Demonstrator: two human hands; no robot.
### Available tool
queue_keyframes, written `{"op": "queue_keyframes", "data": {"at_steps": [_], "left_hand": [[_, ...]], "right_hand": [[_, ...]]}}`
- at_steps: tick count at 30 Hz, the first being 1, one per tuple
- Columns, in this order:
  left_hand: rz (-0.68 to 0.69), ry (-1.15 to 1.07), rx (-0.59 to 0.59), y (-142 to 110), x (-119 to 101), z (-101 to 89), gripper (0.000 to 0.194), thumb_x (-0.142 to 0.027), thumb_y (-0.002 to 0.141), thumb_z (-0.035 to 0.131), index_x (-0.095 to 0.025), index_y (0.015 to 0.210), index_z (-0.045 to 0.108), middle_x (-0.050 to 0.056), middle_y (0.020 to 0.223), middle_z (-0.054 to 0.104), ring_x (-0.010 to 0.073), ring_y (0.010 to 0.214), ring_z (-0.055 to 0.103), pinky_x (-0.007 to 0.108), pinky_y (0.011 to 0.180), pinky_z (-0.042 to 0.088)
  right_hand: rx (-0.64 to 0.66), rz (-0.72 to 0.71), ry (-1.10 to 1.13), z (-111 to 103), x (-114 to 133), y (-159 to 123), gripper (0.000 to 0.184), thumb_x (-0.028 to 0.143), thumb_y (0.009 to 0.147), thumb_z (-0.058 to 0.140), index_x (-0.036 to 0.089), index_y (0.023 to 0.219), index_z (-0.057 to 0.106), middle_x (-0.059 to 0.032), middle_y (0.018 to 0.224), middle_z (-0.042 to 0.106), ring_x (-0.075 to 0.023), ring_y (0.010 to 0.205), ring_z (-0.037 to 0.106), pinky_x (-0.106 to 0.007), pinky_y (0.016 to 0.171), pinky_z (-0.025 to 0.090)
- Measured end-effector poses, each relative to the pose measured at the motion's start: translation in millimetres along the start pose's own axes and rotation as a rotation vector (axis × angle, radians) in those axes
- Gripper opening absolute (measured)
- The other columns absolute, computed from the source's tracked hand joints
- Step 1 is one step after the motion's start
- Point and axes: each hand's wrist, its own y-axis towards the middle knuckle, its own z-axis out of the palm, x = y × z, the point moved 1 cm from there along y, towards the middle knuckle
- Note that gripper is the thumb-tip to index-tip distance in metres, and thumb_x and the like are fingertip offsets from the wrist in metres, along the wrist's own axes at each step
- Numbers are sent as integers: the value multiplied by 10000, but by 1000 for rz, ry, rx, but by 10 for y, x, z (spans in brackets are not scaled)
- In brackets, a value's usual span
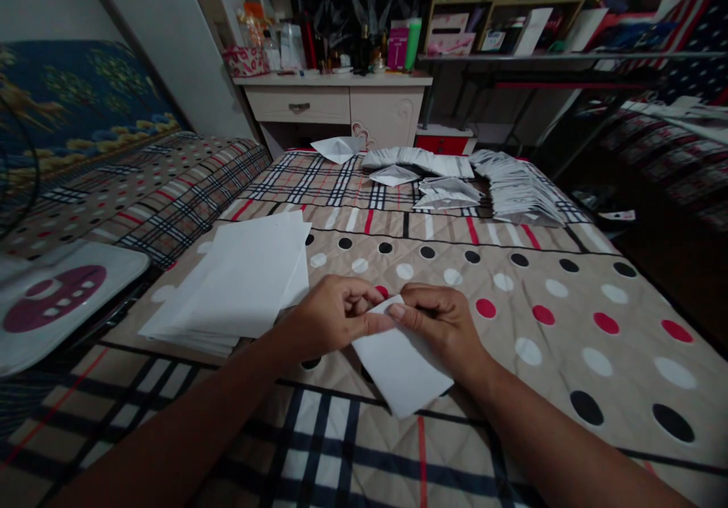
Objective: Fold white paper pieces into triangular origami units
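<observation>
While a folded white sheet (406, 375) is held low over the bedspread (626, 360), a white board-like thing (62, 303) with a purple print lies well to its left. Next, left of the sheet and a little beyond it, comes the paper stack (239, 277), its leaves out of line at the edges. At the sheet's far left side is the left hand (335, 312), its thumb and curled fingers in a narrow grip on the far end. At the sheet's far right side, the right hand (449, 322) presses its thumb on the corner with its fingers bent under, so its grip holds the same paper. Whether the near end touches the cloth, I cannot tell.

Well beyond the sheet, from left to right, lie a spread folded piece (340, 149), a flatter folded piece (393, 176), a packed row (421, 161), a winged folded piece (449, 193) and, farthest right, a leaning row (526, 193).

If the thumbs press unevenly, the fold could run crooked; the near end is unheld, so the sheet might swing. The quilted cloth probably gives soft backing, which could blur a crease. The left forearm passes close to the paper stack and might drag its leaves. A tug on the bedspread could make the leaning row slump.
</observation>
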Motion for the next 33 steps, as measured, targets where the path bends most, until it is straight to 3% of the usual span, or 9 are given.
{"op": "queue_keyframes", "data": {"at_steps": [3,5,7,10,14,17,21,27,33], "left_hand": [[-218,-30,273,-67,45,47,238,-363,752,706,-147,668,649,-11,519,583,95,402,519,173,359,361],[-300,-64,275,-76,54,62,263,-358,780,675,-145,631,635,3,481,590,92,343,491,171,320,346],[-283,-107,102,-38,47,52,264,-349,773,686,-138,625,632,1,447,578,82,306,457,163,296,321],[-165,-210,-313,44,25,22,256,-368,761,703,-122,711,653,-4,450,591,82,304,470,162,303,345],[-85,-252,-644,74,32,96,289,-402,756,705,-120,722,650,5,489,625,96,331,513,179,324,393],[-67,-210,-673,62,63,231,287,-389,721,734,-141,625,625,-5,475,612,102,334,516,192,320,402],[-50,-144,-680,56,83,339,326,-389,723,725,-160,538,585,-18,410,555,92,297,465,193,286,344],[-64,-138,-664,51,86,275,366,-458,769,680,-163,573,585,-42,380,489,74,294,420,182,294,323],[-100,-204,-629,88,118,234,362,-477,753,697,-157,626,583,-55,382,464,68,298,404,172,292,306]], "right_hand": [[103,148,116,50,-8,-5,364,461,770,714,160,581,635,14,561,504,-103,525,468,-226,471,342],[122,296,246,46,-49,8,369,500,714,752,161,625,638,13,568,543,-103,487,483,-218,440,345],[72,374,391,5,-95,42,430,582,680,747,166,672,641,6,576,573,-109,469,496,-220,428,363],[-15,340,562,-58,-144,103,576,744,711,606,174,785,657,-25,662,623,-130,522,541,-238,469,420],[-30,243,492,34,-133,108,508,616,652,760,174,884,668,-3,648,614,-103,503,494,-216,464,389],[-27,221,428,206,-66,63,443,538,607,820,164,795,678,-20,649,646,-109,507,486,-232,463,389],[-185,217,425,314,-28,11,350,459,654,814,161,662,630,14,536,573,-86,456,441,-223,435,365],[-235,268,306,202,-131,10,407,499,722,748,168,574,562,40,429,495,-68,347,370,-213,354,258],[-219,139,142,119,-136,43,387,477,743,732,156,571,603,15,531,545,-86,489,429,-224,469,334]]}}
